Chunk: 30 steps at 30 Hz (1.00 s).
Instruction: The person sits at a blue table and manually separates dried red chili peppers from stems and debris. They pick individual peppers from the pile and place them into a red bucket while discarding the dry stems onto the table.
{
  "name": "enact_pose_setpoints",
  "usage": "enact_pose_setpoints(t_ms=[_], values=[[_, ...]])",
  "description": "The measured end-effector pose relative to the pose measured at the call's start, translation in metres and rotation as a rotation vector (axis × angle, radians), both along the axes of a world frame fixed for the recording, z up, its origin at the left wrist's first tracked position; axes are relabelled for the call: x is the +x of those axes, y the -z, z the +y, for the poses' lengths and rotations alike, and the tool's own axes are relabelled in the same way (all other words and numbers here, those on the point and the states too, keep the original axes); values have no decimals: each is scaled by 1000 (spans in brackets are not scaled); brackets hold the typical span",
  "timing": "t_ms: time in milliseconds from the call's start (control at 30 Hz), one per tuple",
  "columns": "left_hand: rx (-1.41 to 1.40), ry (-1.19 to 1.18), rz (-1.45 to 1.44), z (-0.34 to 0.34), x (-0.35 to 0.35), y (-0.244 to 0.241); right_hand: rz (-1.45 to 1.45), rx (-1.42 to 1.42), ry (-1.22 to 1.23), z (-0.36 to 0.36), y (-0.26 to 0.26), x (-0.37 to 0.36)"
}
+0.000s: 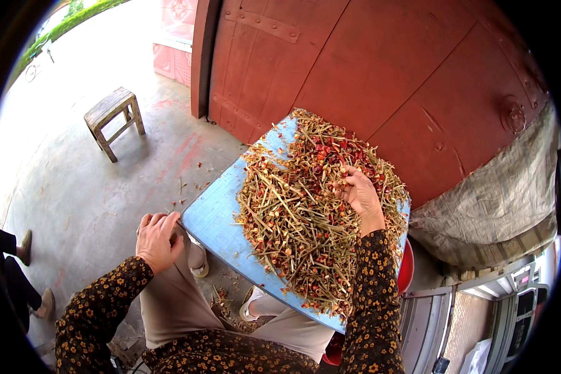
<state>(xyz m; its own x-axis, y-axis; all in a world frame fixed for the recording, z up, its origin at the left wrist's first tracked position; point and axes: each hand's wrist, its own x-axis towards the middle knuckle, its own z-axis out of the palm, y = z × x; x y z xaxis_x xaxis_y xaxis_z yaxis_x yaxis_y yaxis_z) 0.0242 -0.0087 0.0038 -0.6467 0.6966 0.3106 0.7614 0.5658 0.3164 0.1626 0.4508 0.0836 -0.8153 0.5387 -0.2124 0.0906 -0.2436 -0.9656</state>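
A blue tabletop (215,213) stands over my knees, bearing a wide heap of dried stems and broken red chili pieces (304,210). The reddest bits (325,152) lie towards the far side of the heap. Over the right part of the heap is my right hand (359,194), its thumb and fingertips bent together at the red pieces; a small reddish bit seems to be between them, though it is hard to make out. My left hand (161,240) rests by my knee at the table's left corner, fingers loosely curled, with nothing seen in it.
A wooden stool (114,112) stands on the concrete floor at the left. Large red wooden doors (355,70) rise behind the table. A red container (406,269) is partly under its right edge. A grey sheet (491,201) hangs at the right. Another person's legs (21,285) show at far left.
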Motion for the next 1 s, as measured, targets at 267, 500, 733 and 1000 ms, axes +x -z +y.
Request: enact_pose_setpoints(t_ms=[267, 500, 733, 1000], values=[[-29, 4, 10, -3, -1, 3, 135, -154, -93, 3, -2, -8], [-63, -3, 19, -3, -3, 7, -598, 1299, -439, -35, 3, -44], [-35, 17, 39, -4, -1, 5, -769, 1546, -499, -36, 24, -45], [9, 46, 68, -3, -1, 5, -704, 1405, -504, -28, 26, -39]])
